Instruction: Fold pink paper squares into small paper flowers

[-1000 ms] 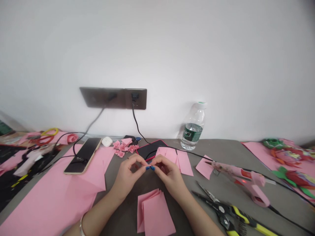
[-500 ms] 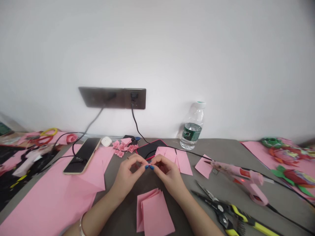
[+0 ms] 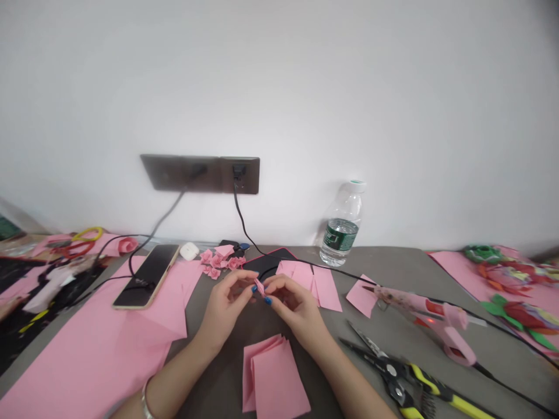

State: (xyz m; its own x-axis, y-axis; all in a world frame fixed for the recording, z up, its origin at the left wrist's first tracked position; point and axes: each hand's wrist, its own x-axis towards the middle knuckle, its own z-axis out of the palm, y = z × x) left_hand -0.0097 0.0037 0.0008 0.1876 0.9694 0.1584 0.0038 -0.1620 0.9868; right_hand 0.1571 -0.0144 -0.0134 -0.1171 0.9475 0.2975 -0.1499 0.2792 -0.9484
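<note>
My left hand [image 3: 227, 305] and my right hand [image 3: 293, 305] meet above the grey table [image 3: 393, 273], fingertips pinched together on a small folded piece of pink paper [image 3: 259, 287]. The nails are painted blue. A stack of pink paper squares [image 3: 273, 375] lies just in front of my wrists. More pink squares [image 3: 314, 282] lie beyond my right hand, partly over a dark tablet with a red edge [image 3: 264, 265]. Several small folded pink paper flowers [image 3: 218, 262] sit behind my left hand.
A pink glue gun [image 3: 430, 317], pliers with yellow handles [image 3: 406, 381] and scissors lie to the right. A water bottle [image 3: 343, 226] stands by the wall. A phone [image 3: 148, 274] on a large pink sheet [image 3: 100, 343], cables and a wall socket [image 3: 201, 173] are left.
The fingers have shifted slightly and the small pink piece now shows between the fingertips, turned upward. Both hands stay in the same place.
</note>
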